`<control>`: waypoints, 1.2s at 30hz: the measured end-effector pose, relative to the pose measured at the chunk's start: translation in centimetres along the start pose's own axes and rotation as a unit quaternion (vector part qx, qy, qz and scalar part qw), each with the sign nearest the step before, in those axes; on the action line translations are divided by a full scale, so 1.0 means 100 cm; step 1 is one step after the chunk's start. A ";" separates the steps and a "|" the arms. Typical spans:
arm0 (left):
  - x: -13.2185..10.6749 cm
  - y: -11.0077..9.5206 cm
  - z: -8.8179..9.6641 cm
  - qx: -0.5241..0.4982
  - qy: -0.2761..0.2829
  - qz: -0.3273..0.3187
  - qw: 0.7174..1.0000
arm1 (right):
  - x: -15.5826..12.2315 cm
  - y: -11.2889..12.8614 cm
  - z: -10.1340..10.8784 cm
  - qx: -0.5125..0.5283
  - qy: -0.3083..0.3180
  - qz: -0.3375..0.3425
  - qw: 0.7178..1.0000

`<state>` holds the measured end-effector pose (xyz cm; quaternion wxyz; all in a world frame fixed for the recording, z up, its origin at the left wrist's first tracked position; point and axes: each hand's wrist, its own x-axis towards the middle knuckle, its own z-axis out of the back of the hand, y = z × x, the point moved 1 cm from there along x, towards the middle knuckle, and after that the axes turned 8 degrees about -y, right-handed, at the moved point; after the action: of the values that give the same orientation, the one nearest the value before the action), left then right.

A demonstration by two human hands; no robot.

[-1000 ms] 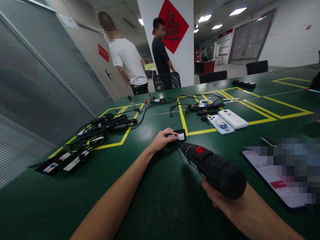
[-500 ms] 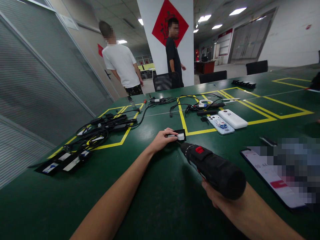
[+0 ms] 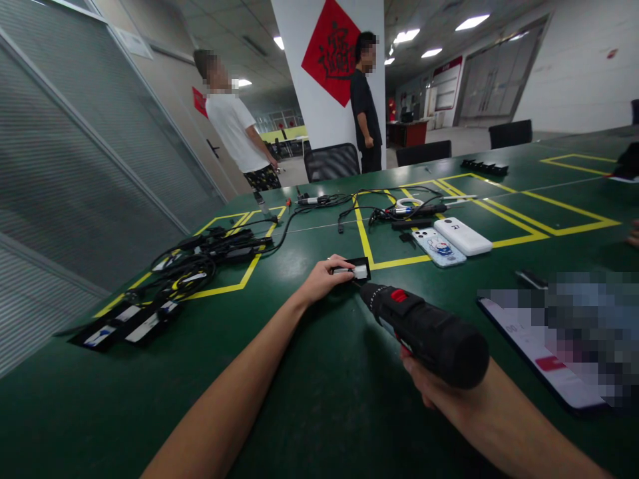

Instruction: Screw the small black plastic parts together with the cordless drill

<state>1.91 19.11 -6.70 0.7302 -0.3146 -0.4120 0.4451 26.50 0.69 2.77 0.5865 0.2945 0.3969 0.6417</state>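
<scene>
Hardly anything has shifted at my fingers over the last second: my left hand (image 3: 323,281) is closed over the left end of the white part (image 3: 360,271), which lies with its black piece (image 3: 368,265) under my fingertips, and my right hand (image 3: 417,378) has its fingers wrapped around the grip of the drill (image 3: 424,326). The drill's tip stays at the near edge of the part, just beside my left thumb; whether it touches I cannot tell. I take that steadiness to mean the work is held at one spot. What did change is beyond my fingers: the person in the dark shirt (image 3: 363,100) has moved rightward, past the red poster (image 3: 329,60), and the person in white (image 3: 232,126) has turned, a forearm now forward. The green bench (image 3: 319,399) runs under both hands, marked with yellow tape (image 3: 404,263). Left of my fingers sprawl black cables (image 3: 224,249); ahead and right lie a phone (image 3: 439,247) and a white box (image 3: 464,236). A mesh chair (image 3: 332,163) stands across the bench, and a glass partition (image 3: 74,166) rises far left.
</scene>
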 end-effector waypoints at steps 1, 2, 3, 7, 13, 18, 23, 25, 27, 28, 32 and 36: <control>0.000 0.000 0.000 0.005 -0.002 -0.002 1.000 | 0.000 0.001 0.001 0.005 0.002 -0.001 1.000; -0.001 0.000 -0.001 0.009 -0.004 -0.003 1.000 | -0.001 0.002 0.001 0.010 0.002 -0.002 1.000; -0.001 0.000 -0.001 0.014 -0.004 -0.003 1.000 | -0.001 0.003 0.002 0.013 0.000 -0.001 1.000; -0.004 -0.001 -0.002 0.027 -0.006 -0.007 1.000 | -0.004 0.003 0.001 0.015 -0.015 0.009 1.000; -0.007 -0.003 -0.002 0.072 -0.016 -0.036 0.997 | -0.003 -0.009 -0.005 0.024 -0.036 0.010 0.999; -0.008 -0.003 0.000 0.083 -0.025 -0.045 0.995 | -0.006 -0.018 -0.002 0.027 -0.044 -0.010 0.999; -0.010 -0.003 -0.001 0.086 -0.026 -0.039 0.995 | -0.016 -0.023 0.007 0.007 -0.087 0.031 0.996; -0.011 -0.004 -0.002 0.090 -0.020 -0.042 0.995 | -0.019 -0.025 0.007 0.024 -0.091 0.042 0.995; -0.013 -0.006 -0.002 0.101 -0.019 -0.045 0.994 | -0.020 -0.025 0.003 0.047 -0.081 0.047 0.994; -0.013 -0.006 -0.003 0.109 -0.021 -0.048 0.993 | -0.020 -0.025 0.000 0.058 -0.073 0.048 0.994; -0.018 -0.009 -0.006 0.153 -0.060 -0.084 0.983 | -0.018 -0.023 -0.011 0.072 -0.045 0.040 0.996; -0.023 -0.013 -0.011 0.215 -0.092 -0.131 0.963 | -0.014 -0.019 -0.019 0.084 -0.040 0.048 0.994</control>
<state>2.76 16.45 -6.89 0.7917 -0.0515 -0.4097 0.4503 26.08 -0.98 0.33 0.5438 0.3870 0.4113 0.6208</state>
